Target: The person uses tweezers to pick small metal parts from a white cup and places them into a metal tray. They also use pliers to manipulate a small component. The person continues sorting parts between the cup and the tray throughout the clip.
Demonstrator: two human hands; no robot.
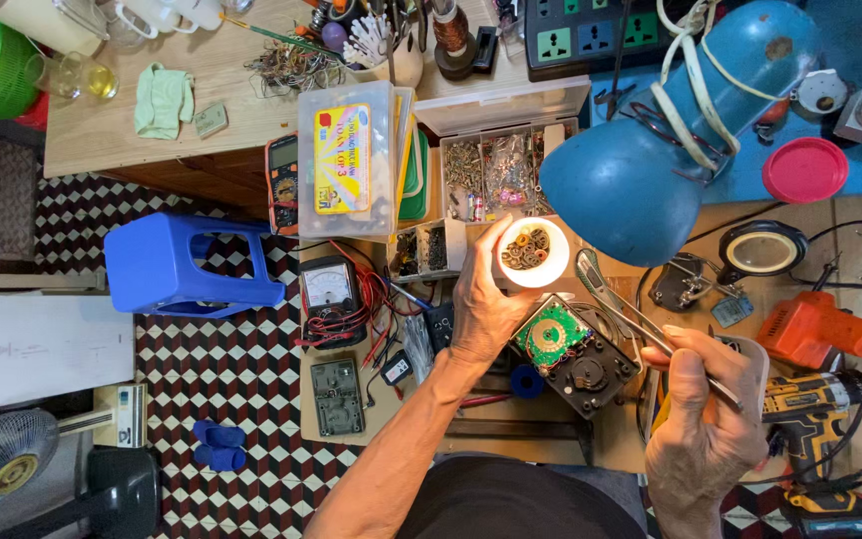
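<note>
My left hand (486, 299) grips a small round white container (533, 253) full of dark washers and small metal parts, brightly lit under the blue desk lamp (650, 170). My right hand (705, 409) holds long metal tweezers (616, 299) whose tips point up-left toward the container. Between the hands lies a black motor housing with a round green circuit board (551, 337) on the wooden bench.
A compartment box of screws (496, 175), a clear plastic case (346, 165), two meters with red leads (329, 289), a magnifier (762, 250), an orange tool (815, 329) and a cordless drill (815, 419) crowd the bench. A blue stool (187, 265) stands on the checkered floor at left.
</note>
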